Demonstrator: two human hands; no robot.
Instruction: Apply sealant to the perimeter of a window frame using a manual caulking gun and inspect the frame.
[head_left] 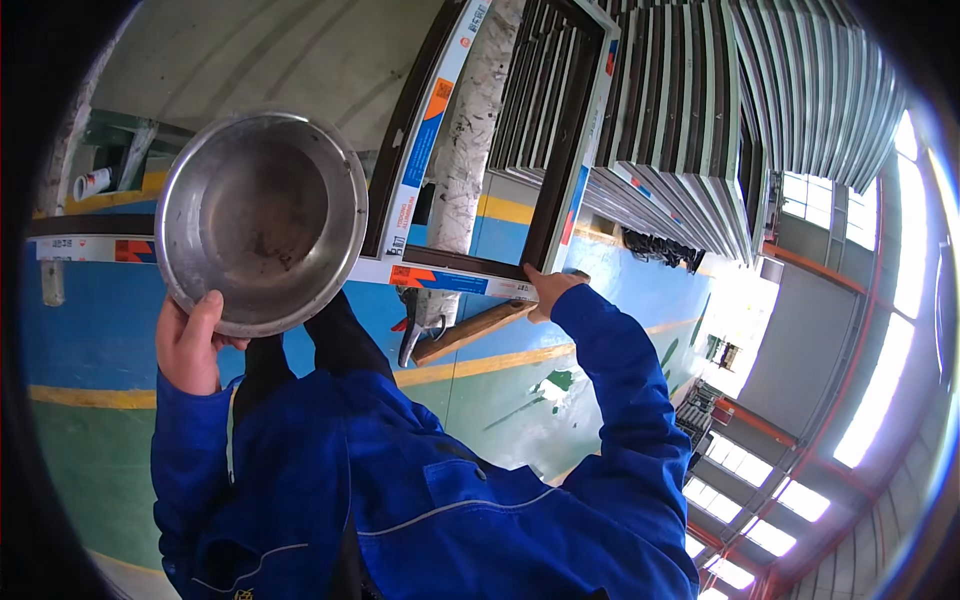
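Note:
My left hand [190, 345] holds a round, dull steel bowl [262, 220] by its rim, thumb over the edge; the bowl's inside faces me and looks empty apart from some grime. My right hand [548, 290] grips the lower rail of a dark brown window frame [470, 275] wrapped in white protective film with blue and orange patches. Both sleeves are blue work-jacket cloth, and the jacket fills the lower middle of the view.
A tool with a wooden handle [470, 330] and a metal head lies just beneath the frame. Several similar frames [700, 100] are stacked at the upper right. The floor [90, 330] is painted blue and green with yellow lines. A white roll [92, 183] lies far left.

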